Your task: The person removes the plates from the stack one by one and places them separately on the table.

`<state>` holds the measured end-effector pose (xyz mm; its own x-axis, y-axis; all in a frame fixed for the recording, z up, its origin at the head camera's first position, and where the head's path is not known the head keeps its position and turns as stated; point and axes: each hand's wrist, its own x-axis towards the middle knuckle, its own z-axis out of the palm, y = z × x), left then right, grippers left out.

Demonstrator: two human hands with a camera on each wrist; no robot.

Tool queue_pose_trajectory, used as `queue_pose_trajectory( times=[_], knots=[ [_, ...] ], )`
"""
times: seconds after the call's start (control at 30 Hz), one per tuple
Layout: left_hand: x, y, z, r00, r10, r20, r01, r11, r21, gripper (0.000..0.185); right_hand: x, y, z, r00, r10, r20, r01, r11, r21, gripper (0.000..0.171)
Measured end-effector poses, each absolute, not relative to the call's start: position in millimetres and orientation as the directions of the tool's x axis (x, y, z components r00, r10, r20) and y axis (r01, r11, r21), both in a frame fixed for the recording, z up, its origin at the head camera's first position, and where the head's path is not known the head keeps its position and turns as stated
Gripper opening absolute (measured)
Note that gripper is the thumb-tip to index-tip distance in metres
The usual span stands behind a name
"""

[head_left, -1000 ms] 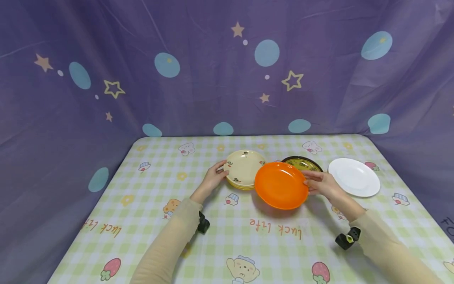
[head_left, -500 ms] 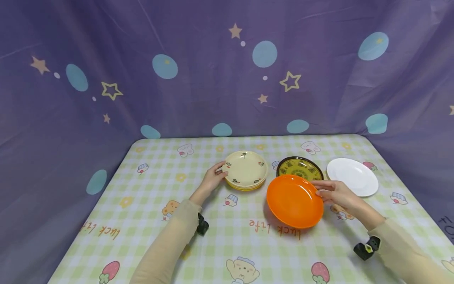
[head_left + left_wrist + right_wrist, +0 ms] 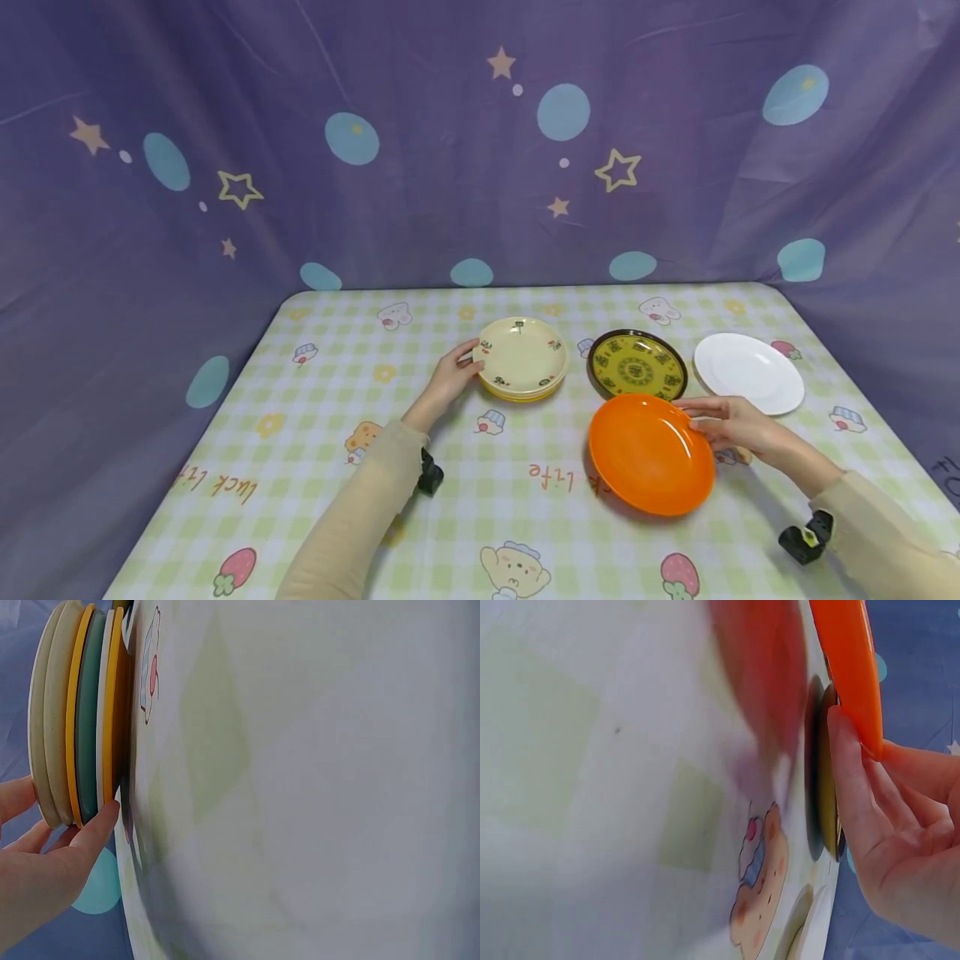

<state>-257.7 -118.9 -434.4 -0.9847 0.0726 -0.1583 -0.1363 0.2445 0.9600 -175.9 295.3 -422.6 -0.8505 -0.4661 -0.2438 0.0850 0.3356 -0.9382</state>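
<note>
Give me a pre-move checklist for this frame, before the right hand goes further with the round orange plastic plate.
1. Right hand pinches the round orange plastic plate at its rim: ok.
2. Orange plate flat on the checked tablecloth: not ok, wrist view shows it lifted.
3. Orange plate apart from the yellow-patterned, dark-rimmed plate: ok.
4. White plate untouched: ok.
5. Left hand touches the stack of cream, orange and green plates: ok.
6. Stack aligned: ok.

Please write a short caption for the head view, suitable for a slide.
Right hand holds an orange plate by its rim above the table; left hand touches a plate stack.
</note>
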Motion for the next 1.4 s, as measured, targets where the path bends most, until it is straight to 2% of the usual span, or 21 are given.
queue_pose_trajectory(
  times=[0.23, 0.53, 0.83, 1.4],
  knots=[
    [-260.4, -118.5, -438.2, -0.988, 0.065, -0.142, -0.121, 0.261, 0.958, 0.049, -175.6, 303.4, -428.4, -0.821, -0.510, -0.258, 0.095, 0.322, -0.942, 0.045],
    [-260.0, -118.9, -438.1, -0.988, 0.062, -0.143, -0.122, 0.259, 0.958, 0.049, -174.4, 306.6, -430.1, -0.815, -0.478, -0.327, 0.135, 0.393, -0.910, 0.045],
    [-259.0, -118.7, -436.4, -0.987, 0.059, -0.147, -0.127, 0.263, 0.957, 0.049, -174.9, 309.1, -435.9, -0.804, -0.489, -0.339, 0.146, 0.391, -0.909, 0.045],
    [-258.6, -119.3, -437.8, -0.987, 0.058, -0.153, -0.133, 0.263, 0.956, 0.050, -176.5, 311.7, -441.7, -0.765, -0.557, -0.323, 0.192, 0.281, -0.940, 0.034]
  ],
)
